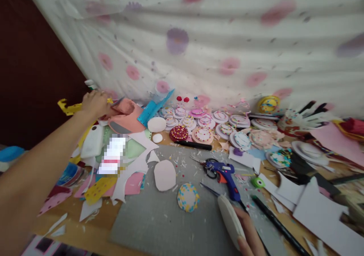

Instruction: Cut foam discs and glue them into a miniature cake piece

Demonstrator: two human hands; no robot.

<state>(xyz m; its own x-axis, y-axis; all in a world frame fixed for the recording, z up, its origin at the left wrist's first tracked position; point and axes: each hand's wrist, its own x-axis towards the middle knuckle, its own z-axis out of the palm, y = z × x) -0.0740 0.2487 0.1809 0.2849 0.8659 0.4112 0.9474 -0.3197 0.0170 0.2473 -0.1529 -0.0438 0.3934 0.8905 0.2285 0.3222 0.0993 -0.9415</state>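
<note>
My right hand [249, 231] grips a white oval foam piece [231, 220] by its edge, thumb on the near end, tilted above the grey cutting mat [136, 229]. On the mat lie a small round disc [188, 197] dotted with yellow and blue and a flat, pale rounded cutout [165, 175]. My left hand [96, 103] reaches to the far left, over a heap of coloured foam sheets beside a crumpled salmon sheet [127, 115]. Its fingers are mostly hidden and blurred, so whether it holds anything is unclear. A small white-capped bottle [90, 84] stands just behind it.
A blue glue gun [224, 170] with a cord lies on the mat, beside a black pen [278, 223]. Several small decorated hats [203, 134] line the back by the curtain [216, 40]. A lit phone [113, 153] rests on scraps at left; white offcuts [321, 210] lie right.
</note>
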